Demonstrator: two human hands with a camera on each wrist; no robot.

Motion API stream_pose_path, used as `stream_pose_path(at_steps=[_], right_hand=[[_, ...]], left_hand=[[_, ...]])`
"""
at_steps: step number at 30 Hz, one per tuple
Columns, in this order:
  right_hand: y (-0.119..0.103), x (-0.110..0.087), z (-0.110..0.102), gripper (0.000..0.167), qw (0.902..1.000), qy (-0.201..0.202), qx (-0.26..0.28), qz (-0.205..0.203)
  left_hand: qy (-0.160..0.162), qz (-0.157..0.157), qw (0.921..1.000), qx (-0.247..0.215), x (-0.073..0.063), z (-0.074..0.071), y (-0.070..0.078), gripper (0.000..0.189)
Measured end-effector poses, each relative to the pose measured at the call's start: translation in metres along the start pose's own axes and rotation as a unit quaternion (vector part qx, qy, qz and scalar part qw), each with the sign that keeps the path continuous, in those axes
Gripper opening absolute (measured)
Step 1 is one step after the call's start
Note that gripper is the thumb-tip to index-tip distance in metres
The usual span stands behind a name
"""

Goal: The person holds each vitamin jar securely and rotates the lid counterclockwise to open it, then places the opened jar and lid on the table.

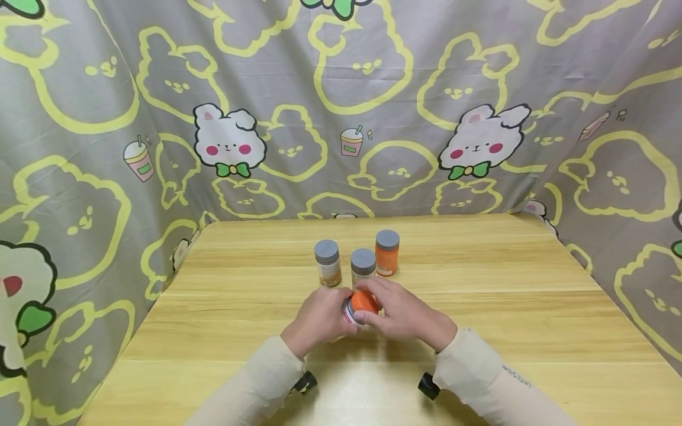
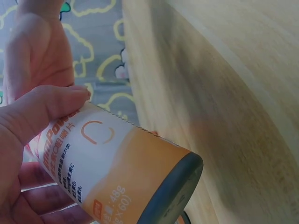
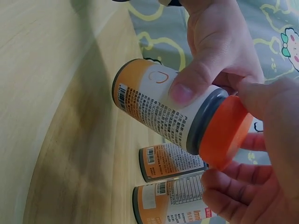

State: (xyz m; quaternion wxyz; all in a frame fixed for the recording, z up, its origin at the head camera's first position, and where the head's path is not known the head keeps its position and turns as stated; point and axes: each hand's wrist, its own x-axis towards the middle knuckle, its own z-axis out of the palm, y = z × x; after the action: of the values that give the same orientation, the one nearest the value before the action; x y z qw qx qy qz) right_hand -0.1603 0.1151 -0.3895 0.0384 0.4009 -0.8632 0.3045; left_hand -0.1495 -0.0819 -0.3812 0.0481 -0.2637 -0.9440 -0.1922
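Observation:
My left hand (image 1: 321, 316) grips a white and orange supplement bottle (image 2: 112, 158) around its body, thumb along the label. It is held tilted above the table, its dark base toward the wood in the wrist views. The orange cap (image 3: 225, 133) is at its upper end, against a grey collar (image 3: 205, 119). My right hand (image 1: 405, 312) holds this cap between thumb and fingers. Just beyond the hands stands a grey-lidded bottle (image 1: 363, 261), its lower part hidden by them.
Another grey-lidded bottle (image 1: 327, 263) stands to the left, and an orange one with a grey lid (image 1: 387, 254) to the right at the back. All stand on a wooden table (image 1: 256, 266). A patterned grey curtain (image 1: 298, 77) hangs around the table's back and sides.

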Motion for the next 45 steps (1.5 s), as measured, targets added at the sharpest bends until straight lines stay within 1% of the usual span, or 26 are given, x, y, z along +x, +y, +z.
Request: stream_pose_path(at_steps=[3, 7, 10, 13, 16, 21, 24, 28, 31, 35, 39, 42, 45], right_hand=[[-0.0008, -0.0001, -0.0014, 0.042, 0.9999, -0.009, 0.006, -0.005], [-0.0009, -0.0008, -0.0028, 0.046, 0.9996, -0.022, 0.014, -0.01], [-0.0006, -0.0014, -0.0022, 0.049, 0.9997, -0.021, 0.01, -0.004], [-0.0004, -0.0015, -0.001, 0.051, 0.9999, -0.011, 0.004, 0.008], [-0.0006, -0.0012, -0.0003, 0.049, 0.9999, -0.005, 0.006, 0.013], [-0.0012, -0.0008, -0.0012, 0.043, 0.9997, -0.018, 0.015, 0.004], [-0.0014, -0.0009, -0.0021, 0.045, 0.9996, -0.023, 0.015, -0.005], [-0.0015, -0.0018, -0.002, 0.049, 0.9999, -0.015, 0.008, 0.005], [-0.002, -0.0017, -0.0016, 0.049, 0.9999, -0.007, 0.006, 0.014], [-0.0023, -0.0015, -0.0023, 0.046, 0.9998, -0.016, 0.011, 0.011], [-0.0012, -0.0023, -0.0023, 0.049, 0.9996, -0.025, 0.01, 0.006], [-0.0012, -0.0024, -0.0017, 0.05, 0.9997, -0.019, 0.007, 0.014], [-0.0022, -0.0018, -0.0013, 0.048, 0.9995, -0.022, 0.008, 0.02]], left_hand=[[0.003, 0.003, 1.0, 0.002, 0.0002, 0.0003, -0.0003, 0.041], [0.004, 0.004, 1.0, 0.0, -0.0002, 0.001, -0.0011, 0.04], [0.001, 0.002, 1.0, -0.004, -0.0004, 0.0014, -0.0015, 0.041], [-0.003, -0.002, 1.0, -0.005, -0.0004, 0.0014, -0.0014, 0.043], [-0.006, -0.004, 1.0, -0.005, -0.0003, 0.0008, -0.0006, 0.042], [-0.01, -0.007, 0.9999, -0.004, -0.0003, 0.0001, 0.0002, 0.042], [-0.01, -0.008, 0.9999, -0.004, -0.0005, 0.0, 0.0003, 0.042], [-0.011, -0.01, 0.9999, -0.006, -0.0006, -0.0005, 0.0006, 0.042], [-0.011, -0.01, 0.9999, -0.008, -0.0004, -0.0008, 0.0009, 0.042], [-0.009, -0.008, 0.9999, -0.006, 0.0, -0.0003, 0.0007, 0.042], [-0.009, -0.007, 0.9999, -0.003, -0.0003, 0.0007, 0.0002, 0.041], [-0.009, -0.007, 0.9999, -0.003, -0.0005, 0.0009, 0.0003, 0.04], [-0.008, -0.005, 1.0, 0.0, -0.0009, 0.0006, 0.0, 0.041]])
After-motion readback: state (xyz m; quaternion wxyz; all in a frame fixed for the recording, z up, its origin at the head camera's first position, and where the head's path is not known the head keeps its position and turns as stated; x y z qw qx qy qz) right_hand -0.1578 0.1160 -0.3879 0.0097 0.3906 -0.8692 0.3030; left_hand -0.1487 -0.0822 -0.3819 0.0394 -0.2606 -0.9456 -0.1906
